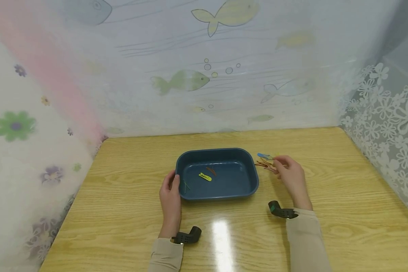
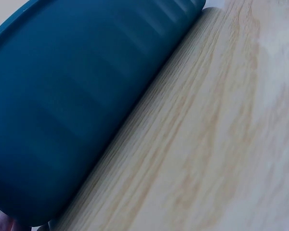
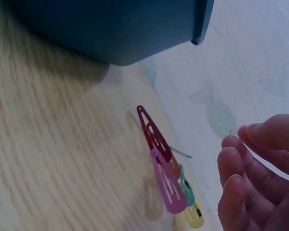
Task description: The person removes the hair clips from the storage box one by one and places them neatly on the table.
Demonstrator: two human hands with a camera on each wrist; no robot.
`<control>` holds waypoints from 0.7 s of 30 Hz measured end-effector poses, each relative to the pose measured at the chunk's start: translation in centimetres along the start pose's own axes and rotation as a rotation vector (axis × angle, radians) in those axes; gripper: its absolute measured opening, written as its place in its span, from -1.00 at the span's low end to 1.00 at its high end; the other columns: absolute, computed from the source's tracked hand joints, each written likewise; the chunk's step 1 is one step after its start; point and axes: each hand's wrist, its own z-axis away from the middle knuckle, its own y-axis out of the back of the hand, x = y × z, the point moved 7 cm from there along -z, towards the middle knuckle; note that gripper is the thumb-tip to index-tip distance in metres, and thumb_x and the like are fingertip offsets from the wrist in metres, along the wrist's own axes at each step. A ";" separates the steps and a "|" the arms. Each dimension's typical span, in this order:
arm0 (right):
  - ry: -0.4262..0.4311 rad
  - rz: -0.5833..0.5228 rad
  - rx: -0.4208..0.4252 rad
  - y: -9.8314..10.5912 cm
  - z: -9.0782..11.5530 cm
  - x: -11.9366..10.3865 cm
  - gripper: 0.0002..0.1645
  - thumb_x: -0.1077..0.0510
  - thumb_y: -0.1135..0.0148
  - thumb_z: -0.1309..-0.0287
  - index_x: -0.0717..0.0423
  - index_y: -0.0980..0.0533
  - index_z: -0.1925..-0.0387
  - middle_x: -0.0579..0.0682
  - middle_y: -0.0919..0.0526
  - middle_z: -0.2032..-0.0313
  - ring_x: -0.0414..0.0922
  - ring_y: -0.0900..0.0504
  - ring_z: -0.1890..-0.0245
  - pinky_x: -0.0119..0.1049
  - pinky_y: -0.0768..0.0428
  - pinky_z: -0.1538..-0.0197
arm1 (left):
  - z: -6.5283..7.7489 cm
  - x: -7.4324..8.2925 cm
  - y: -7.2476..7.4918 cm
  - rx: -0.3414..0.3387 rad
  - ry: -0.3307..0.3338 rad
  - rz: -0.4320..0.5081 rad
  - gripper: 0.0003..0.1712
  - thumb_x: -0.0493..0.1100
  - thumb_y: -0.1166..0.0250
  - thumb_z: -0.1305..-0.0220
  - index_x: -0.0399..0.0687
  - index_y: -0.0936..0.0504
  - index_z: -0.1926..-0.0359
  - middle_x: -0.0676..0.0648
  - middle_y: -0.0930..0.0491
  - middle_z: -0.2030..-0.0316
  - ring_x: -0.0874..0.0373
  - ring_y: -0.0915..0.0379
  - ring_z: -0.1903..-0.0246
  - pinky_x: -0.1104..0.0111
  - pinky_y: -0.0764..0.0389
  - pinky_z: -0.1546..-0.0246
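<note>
A dark blue plastic bin [image 1: 221, 197] stands on the table. My left hand [image 1: 170, 192] grips its left wall, thumb at the rim and fingers outside; in the left wrist view the bin's side [image 2: 86, 96] hides most of the hand. Inside lie a yellow snap hair clip [image 1: 205, 176], a brownish-orange clip [image 1: 211, 171] and a thin green one [image 1: 187, 185]. My right hand [image 1: 290, 177] hovers right of the bin, fingers loosely bent with nothing visible between them. Beside its fingertips lie a dark red clip [image 3: 156, 139], a pink clip [image 3: 169, 185], a teal clip [image 3: 187, 187] and a blue clip [image 1: 263, 155].
The wooden table [image 1: 129, 211] ends at the back against a hanging sheet [image 1: 176, 109] printed with fish. A flowered sheet [image 1: 37, 158] hangs at the left, and a lace-like one [image 1: 391, 102] at the right. Each wrist wears a black camera [image 1: 189, 236].
</note>
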 end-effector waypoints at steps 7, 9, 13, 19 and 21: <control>0.033 -0.031 -0.012 -0.2 0.1 -1.3 -0.56 -0.09 0.02 -0.22 0.10 -0.46 0.03 0.11 -0.57 0.19 -0.01 -0.58 0.36 -0.21 -0.57 0.39 | 0.0 0.0 0.0 -0.002 -0.001 -0.003 -0.59 0.13 -0.07 -0.24 0.10 -0.46 -0.04 0.13 -0.44 0.03 0.31 -0.31 -0.01 0.39 -0.32 -0.04; 0.045 -0.035 -0.015 -0.2 0.2 -1.7 -0.56 -0.10 0.01 -0.22 0.10 -0.46 0.03 0.12 -0.57 0.20 0.02 -0.58 0.36 -0.23 -0.57 0.39 | 0.0 0.0 0.0 -0.002 -0.002 -0.002 -0.59 0.13 -0.07 -0.24 0.10 -0.46 -0.04 0.13 -0.44 0.03 0.31 -0.31 0.00 0.39 -0.32 -0.04; 0.076 -0.036 -0.019 -0.3 0.4 -2.5 -0.56 -0.10 0.02 -0.22 0.10 -0.47 0.04 0.15 -0.58 0.25 0.08 -0.56 0.36 -0.21 -0.57 0.40 | 0.0 -0.1 0.0 -0.002 0.000 -0.002 -0.58 0.13 -0.07 -0.23 0.10 -0.46 -0.05 0.13 -0.44 0.03 0.32 -0.31 -0.01 0.40 -0.32 -0.04; 0.124 -0.113 -0.032 -0.5 0.7 -3.9 -0.60 -0.05 -0.03 -0.21 0.13 -0.47 0.06 0.19 -0.57 0.27 0.06 -0.55 0.39 -0.22 -0.56 0.42 | 0.0 -0.1 0.0 -0.003 0.003 -0.001 -0.57 0.15 -0.07 -0.22 0.10 -0.46 -0.04 0.13 -0.44 0.02 0.32 -0.31 -0.01 0.40 -0.32 -0.04; 0.128 -0.158 -0.045 -0.7 0.8 -4.3 -0.60 -0.05 -0.05 -0.20 0.13 -0.47 0.06 0.20 -0.57 0.27 0.04 -0.54 0.40 -0.23 -0.55 0.43 | 0.0 -0.1 0.1 -0.003 0.002 -0.002 -0.57 0.15 -0.07 -0.22 0.10 -0.46 -0.04 0.13 -0.44 0.03 0.31 -0.31 -0.01 0.39 -0.32 -0.04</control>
